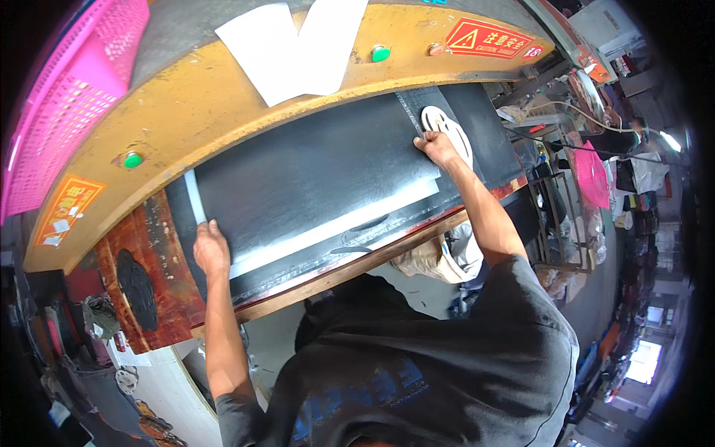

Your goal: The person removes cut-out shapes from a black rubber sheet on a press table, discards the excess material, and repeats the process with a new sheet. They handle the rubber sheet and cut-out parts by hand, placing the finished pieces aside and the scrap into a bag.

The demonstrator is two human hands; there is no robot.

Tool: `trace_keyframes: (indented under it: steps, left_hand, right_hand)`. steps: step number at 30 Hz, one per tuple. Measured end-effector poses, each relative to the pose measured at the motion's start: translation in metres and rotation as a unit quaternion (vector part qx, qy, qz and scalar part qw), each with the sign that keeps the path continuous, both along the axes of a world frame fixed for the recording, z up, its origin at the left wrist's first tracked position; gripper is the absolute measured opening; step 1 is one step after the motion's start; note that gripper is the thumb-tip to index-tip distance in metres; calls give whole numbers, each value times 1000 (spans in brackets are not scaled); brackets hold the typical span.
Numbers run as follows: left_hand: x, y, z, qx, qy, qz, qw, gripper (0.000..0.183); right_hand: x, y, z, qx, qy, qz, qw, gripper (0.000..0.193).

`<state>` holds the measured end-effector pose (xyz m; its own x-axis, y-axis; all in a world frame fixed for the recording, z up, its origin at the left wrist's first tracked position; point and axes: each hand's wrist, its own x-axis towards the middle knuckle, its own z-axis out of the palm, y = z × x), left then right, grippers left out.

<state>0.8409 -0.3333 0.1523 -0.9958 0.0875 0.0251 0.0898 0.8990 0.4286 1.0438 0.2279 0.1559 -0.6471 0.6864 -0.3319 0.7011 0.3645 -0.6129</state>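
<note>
A wide dark sheet [313, 171] with pale strips along its left and near edges lies on the black bed beneath a yellow machine beam. My left hand [212, 249] is closed on the sheet's near left corner, by the pale strip. At the far right edge of the same sheet, my right hand [438, 147] pinches it between thumb and fingers. Just beyond and beside that hand rests a white shoe-sole-shaped piece with dark slots [434, 118], partly covered by the hand and wrist. A dark curved mark or scrap [351, 249] shows near the front edge.
The yellow beam [290, 112] arches across the far side, with green buttons [380, 54] and white paper sheets [264, 52] on it. A pink basket [71, 112] stands at far left. A wooden edge [357, 262] fronts the bed. Racks and bags [562, 216] crowd the right.
</note>
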Motion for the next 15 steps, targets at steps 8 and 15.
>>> trace_keyframes:
  steps: [8,15]
  left_hand:
    - [14,-25,-5,25,-12,-15,1000,38]
    - [19,-18,-29,-68,50,29,996,38]
  right_hand:
    - [15,-26,7,-5,-41,-6,999,37]
    - [13,-32,14,20,-52,21,998,38]
